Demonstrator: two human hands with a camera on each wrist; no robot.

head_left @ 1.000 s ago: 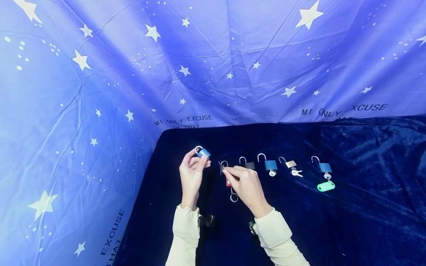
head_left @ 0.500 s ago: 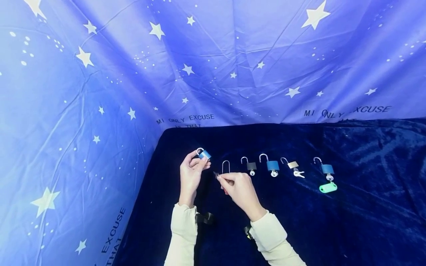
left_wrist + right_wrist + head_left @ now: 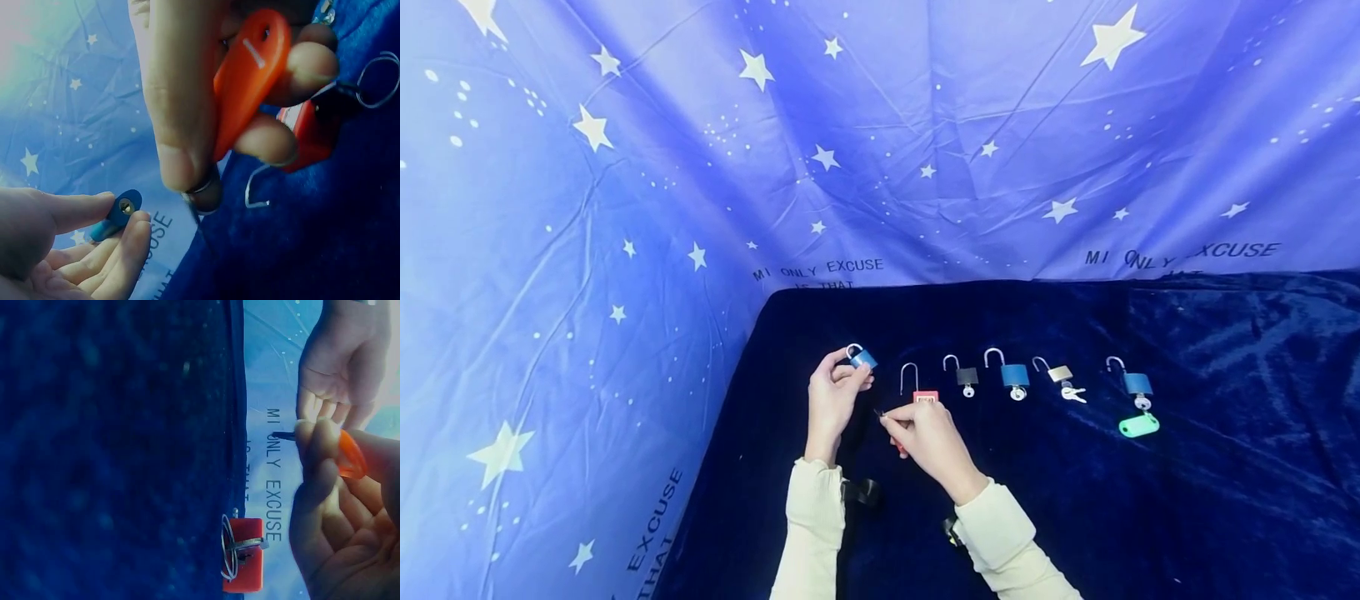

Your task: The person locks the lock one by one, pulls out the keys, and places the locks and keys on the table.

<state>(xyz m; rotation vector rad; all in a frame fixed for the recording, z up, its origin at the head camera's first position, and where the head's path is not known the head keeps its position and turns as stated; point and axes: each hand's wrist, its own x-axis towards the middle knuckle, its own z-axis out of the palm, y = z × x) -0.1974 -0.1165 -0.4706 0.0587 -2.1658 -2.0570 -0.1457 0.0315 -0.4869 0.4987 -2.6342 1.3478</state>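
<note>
My left hand [image 3: 832,402] grips a small blue padlock [image 3: 862,358] by its body, with the silver shackle at its upper left. In the left wrist view the padlock's keyhole face [image 3: 127,205] points toward the right hand. My right hand [image 3: 928,437] pinches a dark key [image 3: 284,435] between thumb and fingers. An orange key tag [image 3: 253,81] hangs with it, tucked among the curled fingers. The key is apart from the blue padlock, lower and to its right. Partly behind the right hand lies a red padlock [image 3: 927,397] with a tall, open shackle.
On the dark blue velvet cloth [image 3: 1225,500], a row of open padlocks runs rightward: black [image 3: 967,377], blue [image 3: 1013,375], brass [image 3: 1058,373] and another blue [image 3: 1138,383] with a green tag [image 3: 1138,426]. Keys sit in them. A starry curtain [image 3: 880,150] stands behind.
The right hand has moved left and nearer the body with the key, uncovering the black padlock and the red padlock's top. The left hand has lowered slightly, still holding the blue padlock.
</note>
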